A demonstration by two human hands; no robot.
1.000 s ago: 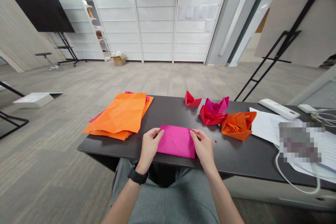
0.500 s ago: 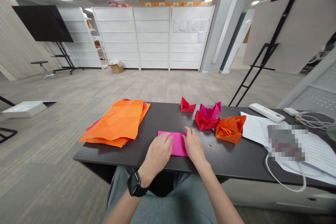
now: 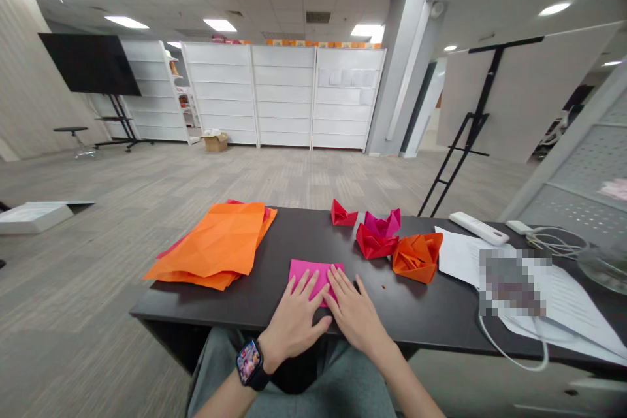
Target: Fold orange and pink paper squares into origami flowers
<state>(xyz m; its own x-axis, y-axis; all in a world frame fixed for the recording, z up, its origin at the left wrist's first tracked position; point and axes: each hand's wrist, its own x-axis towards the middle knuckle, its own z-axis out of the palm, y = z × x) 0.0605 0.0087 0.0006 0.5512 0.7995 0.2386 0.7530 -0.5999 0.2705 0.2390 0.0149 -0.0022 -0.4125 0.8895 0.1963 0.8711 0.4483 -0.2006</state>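
Note:
A folded pink sheet of paper [image 3: 313, 267] lies flat near the front edge of the dark table [image 3: 274, 300]. My left hand [image 3: 296, 313] rests on its left part, fingers spread and flat, with a black smartwatch [image 3: 251, 362] on the wrist. Over the right part of the paper lies my right hand [image 3: 355, 310], its fingers stretched out and close together. Both hands cover the lower part of the sheet. Neither hand grips anything.
Left of the hands lies a stack of orange paper [image 3: 215, 241] with red sheets beneath. Folded paper shapes stand behind to the right: a small red one [image 3: 343, 214], a red and magenta one [image 3: 378, 241], an orange one [image 3: 418, 259]. Printed sheets [image 3: 578, 294] and a white cable [image 3: 514, 351] lie farther right.
Both hands have flattened, with fingers stretched out over the pink paper, and the right hand has come closer to the left. The view has tilted up.

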